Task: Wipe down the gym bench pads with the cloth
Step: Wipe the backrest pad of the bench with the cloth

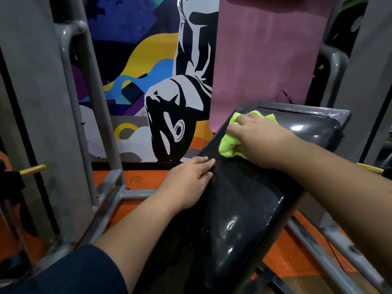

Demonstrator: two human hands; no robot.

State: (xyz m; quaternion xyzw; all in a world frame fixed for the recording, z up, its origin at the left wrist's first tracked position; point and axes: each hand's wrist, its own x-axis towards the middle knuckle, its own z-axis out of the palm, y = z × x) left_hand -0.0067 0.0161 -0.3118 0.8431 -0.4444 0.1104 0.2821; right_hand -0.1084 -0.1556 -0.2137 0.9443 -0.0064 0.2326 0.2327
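At right of centre we see the cloth (230, 143), bunched and largely hidden under the right hand (257, 137), whose curled fingers grip it against the black pad (239, 209). The left hand (191, 179), fingers straight, rests flat on the pad's left edge at centre frame. The pad's lower end is cut off. Grey frame (101, 115) and mural (148, 81) fill the upper left.

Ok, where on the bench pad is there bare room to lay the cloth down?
The glossy black bench pad is bare below both hands. Its top is crowded: the right hand holds the lime-green cloth, and the left hand rests on the pad's left edge.
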